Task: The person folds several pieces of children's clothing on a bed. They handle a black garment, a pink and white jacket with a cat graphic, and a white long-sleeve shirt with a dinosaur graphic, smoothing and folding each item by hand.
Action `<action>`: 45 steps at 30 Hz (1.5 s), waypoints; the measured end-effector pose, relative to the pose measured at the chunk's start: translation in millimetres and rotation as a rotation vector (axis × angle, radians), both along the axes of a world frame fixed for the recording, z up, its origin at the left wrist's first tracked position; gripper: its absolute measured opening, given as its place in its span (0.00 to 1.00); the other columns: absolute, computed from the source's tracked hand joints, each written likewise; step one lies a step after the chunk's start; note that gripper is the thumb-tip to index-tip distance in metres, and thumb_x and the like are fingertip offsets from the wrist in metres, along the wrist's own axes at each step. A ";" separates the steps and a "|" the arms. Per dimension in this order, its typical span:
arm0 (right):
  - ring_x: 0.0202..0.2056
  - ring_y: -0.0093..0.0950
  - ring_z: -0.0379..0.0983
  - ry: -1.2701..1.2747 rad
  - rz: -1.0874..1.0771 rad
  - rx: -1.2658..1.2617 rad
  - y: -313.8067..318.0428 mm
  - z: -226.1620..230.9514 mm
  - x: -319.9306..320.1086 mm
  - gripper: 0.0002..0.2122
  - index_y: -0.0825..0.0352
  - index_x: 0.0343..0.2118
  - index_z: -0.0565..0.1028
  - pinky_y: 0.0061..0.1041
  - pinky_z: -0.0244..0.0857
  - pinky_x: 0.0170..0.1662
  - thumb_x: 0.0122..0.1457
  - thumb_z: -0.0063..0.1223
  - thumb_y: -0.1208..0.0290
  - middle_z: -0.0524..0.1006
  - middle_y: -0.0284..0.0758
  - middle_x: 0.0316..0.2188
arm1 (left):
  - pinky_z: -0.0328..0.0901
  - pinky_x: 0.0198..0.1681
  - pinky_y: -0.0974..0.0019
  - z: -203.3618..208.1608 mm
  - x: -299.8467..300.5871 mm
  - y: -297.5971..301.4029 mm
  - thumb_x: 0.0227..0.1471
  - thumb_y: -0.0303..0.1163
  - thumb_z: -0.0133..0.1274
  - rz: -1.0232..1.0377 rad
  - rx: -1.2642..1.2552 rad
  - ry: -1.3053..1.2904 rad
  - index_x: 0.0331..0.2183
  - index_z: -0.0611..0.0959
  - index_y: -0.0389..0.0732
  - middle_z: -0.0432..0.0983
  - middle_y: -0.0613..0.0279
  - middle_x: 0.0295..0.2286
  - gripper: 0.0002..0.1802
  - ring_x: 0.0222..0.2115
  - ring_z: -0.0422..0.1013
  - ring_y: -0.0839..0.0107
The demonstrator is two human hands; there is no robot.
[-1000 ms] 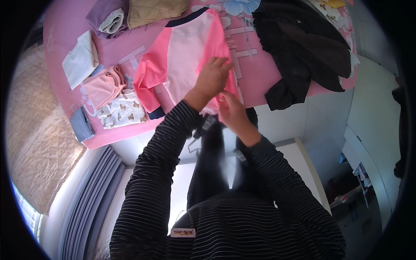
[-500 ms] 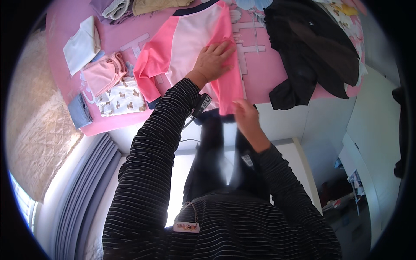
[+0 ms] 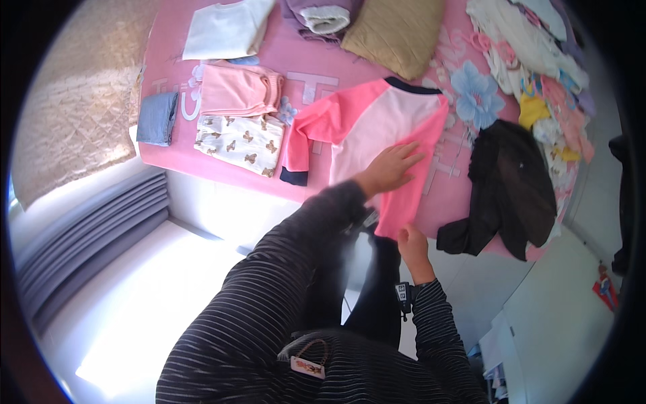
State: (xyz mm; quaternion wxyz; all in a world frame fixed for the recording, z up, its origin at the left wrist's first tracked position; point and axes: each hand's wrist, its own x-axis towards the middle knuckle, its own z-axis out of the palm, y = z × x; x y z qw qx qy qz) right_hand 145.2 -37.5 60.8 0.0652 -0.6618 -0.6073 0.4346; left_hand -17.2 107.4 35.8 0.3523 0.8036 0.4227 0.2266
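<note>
A long-sleeved shirt (image 3: 380, 131) with pink sleeves, a pale pink body and a navy collar lies spread near the bed's front edge. Its left sleeve is bent, the navy cuff resting on the sheet. My left hand (image 3: 392, 168) lies flat on the shirt, fingers stretched over the pink sleeve that runs down its right side. At the lower end of that sleeve my right hand (image 3: 415, 254) is closed, pinching the pink fabric just over the bed's edge. My left forearm covers the shirt's lower hem.
On the pink sheet (image 3: 303, 185), left, are folded pink clothing (image 3: 237, 89), bear-print clothing (image 3: 232, 143), blue denim (image 3: 157, 120) and white clothing (image 3: 225, 32). Khaki quilted clothing (image 3: 393, 34) lies behind. A black garment (image 3: 515, 192) and a clothes heap (image 3: 531, 54) occupy the right.
The view has shifted, showing more of the bed's far side and the clothes heap. My left hand stays flat on the shirt. My right hand, blurred before, now grips the sleeve end.
</note>
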 end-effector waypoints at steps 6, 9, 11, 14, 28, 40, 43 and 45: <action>0.25 0.42 0.70 0.054 0.050 0.192 86.6 43.4 -45.4 0.04 0.65 0.26 0.70 0.35 0.63 0.27 0.51 0.45 0.72 0.72 0.41 0.20 | 0.57 0.43 0.55 21.6 -126.9 -68.3 0.32 0.32 0.57 1.058 0.129 0.333 0.43 0.68 0.39 0.64 0.51 0.37 0.30 0.39 0.60 0.52; 0.28 0.41 0.70 0.134 0.212 0.219 120.1 47.1 -111.3 0.06 0.66 0.27 0.69 0.36 0.63 0.30 0.50 0.46 0.69 0.72 0.42 0.23 | 0.55 0.44 0.54 13.9 -169.2 -93.4 0.33 0.32 0.58 1.149 -0.370 0.428 0.39 0.69 0.38 0.63 0.48 0.38 0.27 0.42 0.59 0.51; 0.31 0.41 0.69 0.196 0.257 0.240 126.2 46.9 -163.5 0.09 0.67 0.29 0.68 0.37 0.62 0.33 0.51 0.46 0.66 0.72 0.42 0.25 | 0.59 0.39 0.54 14.1 -182.7 -94.6 0.34 0.31 0.56 1.060 -0.384 0.348 0.35 0.71 0.38 0.66 0.48 0.34 0.21 0.37 0.62 0.50; 0.35 0.40 0.72 0.083 0.068 0.074 121.1 41.9 -234.5 0.23 0.72 0.41 0.67 0.32 0.64 0.37 0.46 0.53 0.60 0.74 0.47 0.31 | 0.62 0.31 0.55 27.9 -177.0 -91.8 0.36 0.28 0.54 0.947 -0.251 0.136 0.30 0.71 0.37 0.68 0.49 0.29 0.14 0.30 0.65 0.50; 0.17 0.26 0.69 0.770 -0.166 -0.502 199.7 114.7 -61.0 0.11 0.74 0.37 0.69 0.22 0.65 0.22 0.52 0.44 0.74 0.72 0.36 0.20 | 0.61 0.40 0.57 14.0 -87.8 -151.2 0.35 0.35 0.59 0.865 -0.521 0.179 0.44 0.65 0.36 0.65 0.46 0.38 0.33 0.40 0.63 0.54; 0.29 0.30 0.73 -0.113 -0.076 -0.027 179.1 -7.0 104.6 0.15 0.70 0.34 0.72 0.25 0.65 0.34 0.44 0.54 0.66 0.75 0.40 0.24 | 0.65 0.28 0.54 39.6 -20.4 -145.1 0.41 0.26 0.47 0.392 -0.561 0.283 0.35 0.68 0.37 0.70 0.48 0.27 0.14 0.26 0.70 0.49; 0.31 0.36 0.72 -0.139 -0.117 0.016 167.2 -13.8 108.0 0.17 0.69 0.34 0.72 0.28 0.65 0.36 0.42 0.56 0.65 0.74 0.43 0.28 | 0.65 0.28 0.54 31.5 -16.7 -132.9 0.44 0.27 0.45 0.267 -0.660 0.209 0.37 0.70 0.37 0.71 0.43 0.27 0.14 0.27 0.70 0.48; 0.34 0.38 0.70 -0.250 -0.030 0.105 160.5 -8.8 105.2 0.18 0.69 0.35 0.72 0.29 0.64 0.38 0.40 0.57 0.66 0.72 0.43 0.30 | 0.65 0.29 0.55 27.0 -23.5 -118.4 0.45 0.28 0.45 0.284 -0.618 0.110 0.36 0.72 0.38 0.72 0.42 0.25 0.12 0.28 0.70 0.49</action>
